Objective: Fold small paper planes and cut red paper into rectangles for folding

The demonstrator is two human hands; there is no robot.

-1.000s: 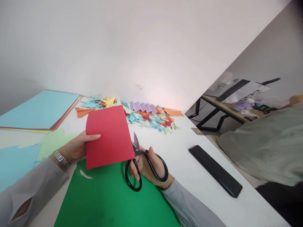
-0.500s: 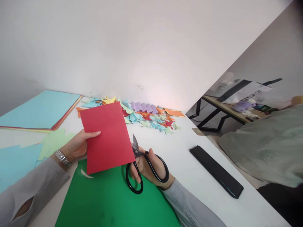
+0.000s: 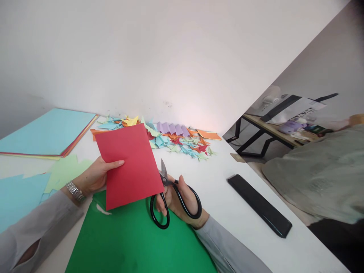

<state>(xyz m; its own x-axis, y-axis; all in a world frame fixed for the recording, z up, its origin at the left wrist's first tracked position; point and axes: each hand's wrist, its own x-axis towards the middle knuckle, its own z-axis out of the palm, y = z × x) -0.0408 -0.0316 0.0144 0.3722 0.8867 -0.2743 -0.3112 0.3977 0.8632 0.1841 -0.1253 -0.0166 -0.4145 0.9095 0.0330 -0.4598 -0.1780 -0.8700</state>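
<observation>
A sheet of red paper (image 3: pixel 133 163) is pinched at its left edge by my left hand (image 3: pixel 98 174), thumb on the front and the other fingers behind. My right hand (image 3: pixel 182 199) grips black-handled scissors (image 3: pixel 165 181) through their loops, at the sheet's lower right edge. One blade points up beside that edge; the other is hidden behind the paper. Below both hands a green sheet (image 3: pixel 133 242) lies on the white table (image 3: pixel 216 182), with a small torn white strip (image 3: pixel 103 209) near its upper left corner.
Coloured paper cut-outs (image 3: pixel 182 142) are heaped along the wall. A stack of coloured sheets (image 3: pixel 51 131) lies back left, above cut green paper (image 3: pixel 68 168) and blue paper (image 3: pixel 22 197). A long black case (image 3: pixel 260 204) is on the right. Beyond the table edge is another person's sleeve (image 3: pixel 315 174).
The red sheet's lower part has swung slightly to the right, tilting it a little more. The scissors have shifted slightly, and their handles sit a little closer together.
</observation>
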